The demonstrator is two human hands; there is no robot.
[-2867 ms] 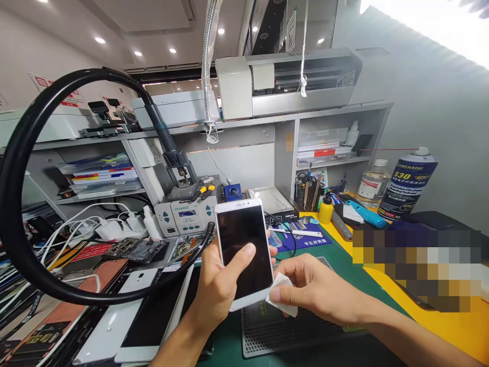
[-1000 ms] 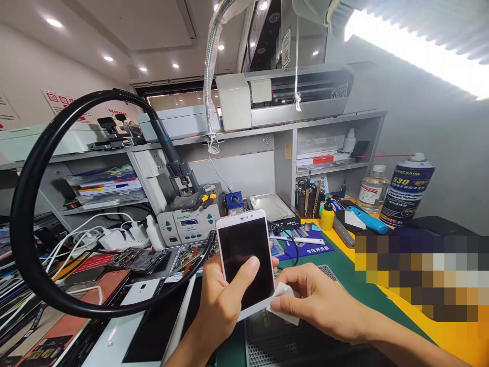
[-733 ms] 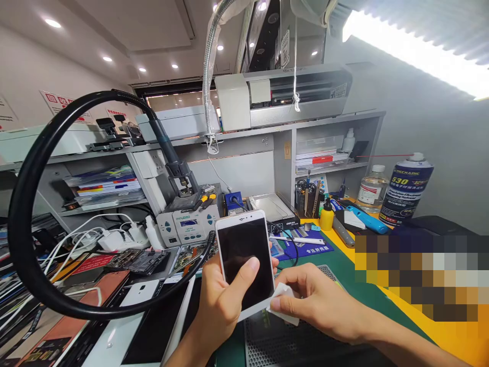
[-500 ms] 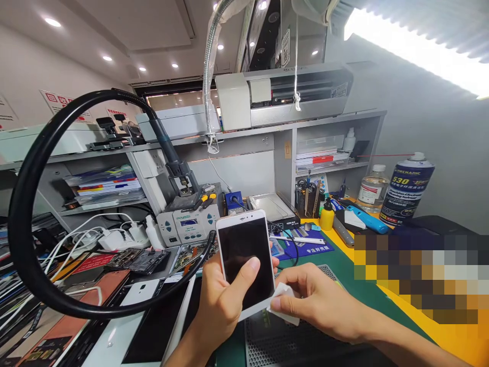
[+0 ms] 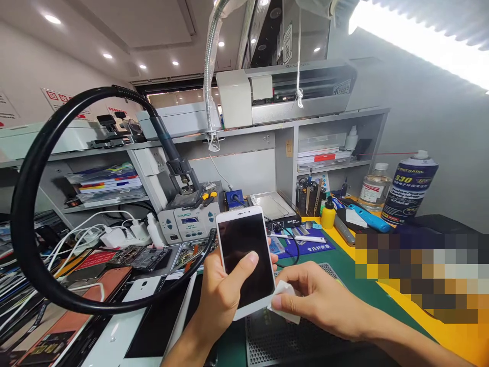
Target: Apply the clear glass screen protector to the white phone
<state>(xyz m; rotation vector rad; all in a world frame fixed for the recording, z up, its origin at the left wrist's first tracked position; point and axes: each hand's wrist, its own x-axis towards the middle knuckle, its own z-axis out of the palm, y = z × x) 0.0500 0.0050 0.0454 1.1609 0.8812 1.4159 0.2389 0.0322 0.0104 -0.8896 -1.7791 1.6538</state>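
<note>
A white smartphone (image 5: 237,239) with a dark screen is gripped in my left hand (image 5: 223,290). The thumb lies across the glass, and fingertips show past the phone's right edge. Between the thumb and fingers of my right hand (image 5: 317,300) is a small white wipe (image 5: 284,306), close by the phone's lower right corner. Whether the wipe touches the phone there I cannot tell. Under both hands a perforated metal plate (image 5: 255,346) rests on the green mat (image 5: 353,300).
A thick black hose (image 5: 21,204) loops across the left side in front of the hot-air station (image 5: 191,221). Several phones and panels (image 5: 126,311) lie at left. To the right stand a yellow bottle (image 5: 327,216), a clear bottle (image 5: 372,188) and a spray can (image 5: 410,188).
The phone has tilted slightly and its lower edge has moved a little to the left. My right hand keeps its pinch on the wipe, almost in place. The view has shifted slightly.
</note>
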